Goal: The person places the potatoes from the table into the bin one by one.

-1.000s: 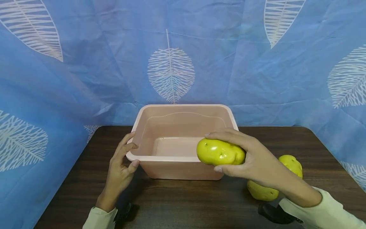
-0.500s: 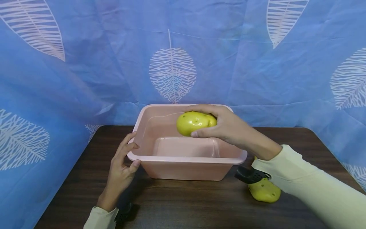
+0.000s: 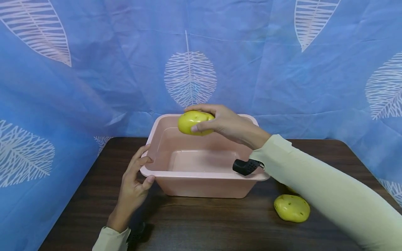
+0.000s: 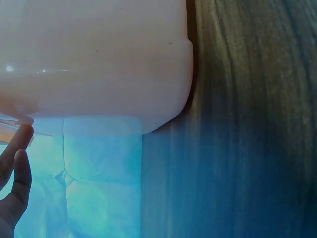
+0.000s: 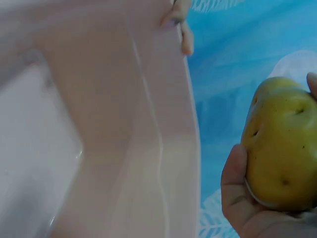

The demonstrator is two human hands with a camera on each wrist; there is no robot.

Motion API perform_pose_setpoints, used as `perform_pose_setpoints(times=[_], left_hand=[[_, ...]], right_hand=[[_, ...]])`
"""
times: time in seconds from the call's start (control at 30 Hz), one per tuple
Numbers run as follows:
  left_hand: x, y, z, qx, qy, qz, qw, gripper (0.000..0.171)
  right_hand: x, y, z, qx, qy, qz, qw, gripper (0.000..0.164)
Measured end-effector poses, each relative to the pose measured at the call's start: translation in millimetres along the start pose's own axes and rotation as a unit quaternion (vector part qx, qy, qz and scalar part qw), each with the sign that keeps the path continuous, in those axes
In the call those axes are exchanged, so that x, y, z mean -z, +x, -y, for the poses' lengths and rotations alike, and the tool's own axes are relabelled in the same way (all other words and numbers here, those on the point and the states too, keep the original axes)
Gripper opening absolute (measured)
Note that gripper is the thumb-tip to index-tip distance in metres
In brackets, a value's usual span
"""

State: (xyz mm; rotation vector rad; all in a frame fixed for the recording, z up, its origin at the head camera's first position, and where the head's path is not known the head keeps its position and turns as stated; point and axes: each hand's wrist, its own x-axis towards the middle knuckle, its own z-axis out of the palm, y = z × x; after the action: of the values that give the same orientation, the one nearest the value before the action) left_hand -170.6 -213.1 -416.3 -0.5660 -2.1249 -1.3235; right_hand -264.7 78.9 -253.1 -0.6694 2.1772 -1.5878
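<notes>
My right hand (image 3: 230, 126) holds a shiny yellow-green potato (image 3: 195, 122), thumb on the near side and fingers over the top. It hangs above the back left part of a pink plastic bin (image 3: 204, 175). Small dark eyes dot the potato (image 5: 285, 144) in the right wrist view. My left hand (image 3: 132, 190) grips the bin's left front corner, fingers over the rim and thumb at the front. Fingertips (image 4: 22, 136) show beside the bin wall (image 4: 109, 74) in the left wrist view. The bin's visible floor holds nothing.
On the dark wood table (image 3: 201, 226), another potato (image 3: 292, 208) lies right of the bin. Behind it, a further yellow piece (image 3: 291, 190) is mostly hidden by the right sleeve (image 3: 317, 181). A blue leaf-print cloth (image 3: 125, 69) hangs behind the table.
My right hand has carried the potato left and away from me, from the bin's front right rim to above its back left part. My left hand has stayed on the rim.
</notes>
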Motion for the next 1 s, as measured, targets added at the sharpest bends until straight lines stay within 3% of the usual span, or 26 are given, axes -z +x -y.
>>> perform_pose_setpoints(times=[0.37, 0.6, 0.8, 1.0], left_hand=[[-0.2, -1.0, 1.2, 0.019, -0.005, 0.010, 0.9998, 0.041], [-0.3, 0.2, 2.1, 0.012, -0.023, 0.008, 0.9996, 0.045], [0.1, 2.2, 2.3, 0.007, -0.018, 0.006, 0.9998, 0.048], [1.8, 3.3, 1.3, 0.012, -0.021, 0.007, 0.9997, 0.045]], right_hand=[[-8, 44, -23, -0.029, 0.018, 0.029, 0.999, 0.056], [-14, 65, -33, -0.066, 0.027, 0.075, 0.995, 0.060], [-17, 74, -41, -0.093, -0.004, 0.100, 0.991, 0.055], [-21, 77, -52, -0.083, -0.015, 0.131, 0.988, 0.053]])
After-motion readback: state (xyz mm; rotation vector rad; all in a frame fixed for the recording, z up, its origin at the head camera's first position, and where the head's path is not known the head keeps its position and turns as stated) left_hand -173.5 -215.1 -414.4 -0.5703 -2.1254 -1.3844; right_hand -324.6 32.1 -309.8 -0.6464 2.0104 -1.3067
